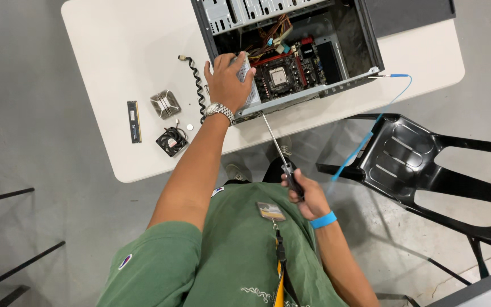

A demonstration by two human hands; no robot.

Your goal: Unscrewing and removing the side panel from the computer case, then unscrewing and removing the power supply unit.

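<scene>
- White table (115, 51): an open computer case (291, 51) lies on it, ahead of the person.
- Left hand (227, 79) is closed on a grey drive box (245, 77) at the case's near-left corner.
- Right hand (308, 196), nearer the body, is clenched around a long screwdriver (279, 150); its shaft points up-left, tip at the case's near edge.

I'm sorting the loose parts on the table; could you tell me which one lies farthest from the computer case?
The memory stick, a long dark strip by itself at the far left; the heatsink and small fan lie nearer the case.
</scene>
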